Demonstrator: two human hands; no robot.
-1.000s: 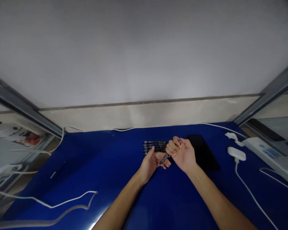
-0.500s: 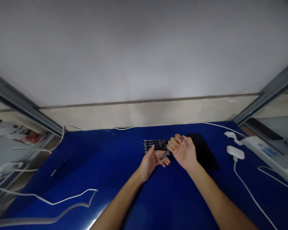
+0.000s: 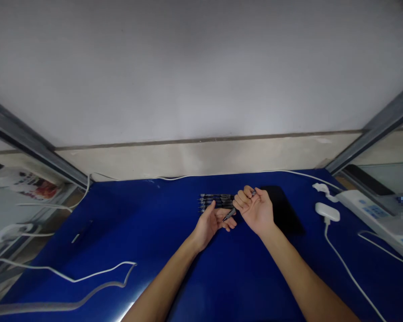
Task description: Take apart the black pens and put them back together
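My right hand is curled round a dark pen, palm turned up. The pen slants down to the left, its tip lying over the fingers of my left hand. My left hand is palm up with the thumb raised and the fingers spread; whether it touches the pen I cannot tell. Just behind the left hand, several dark pens lie side by side in a row on the blue table. Their right ends are partly hidden by my right hand.
A flat black object lies right of my right hand. Further right are a white block with a cable and a white power strip. Another pen and a loose white cable lie on the left. A wall stands behind.
The whole view has shifted slightly. My hands keep nearly the same pose, with the pen still in my right hand and its tip over my left fingers.
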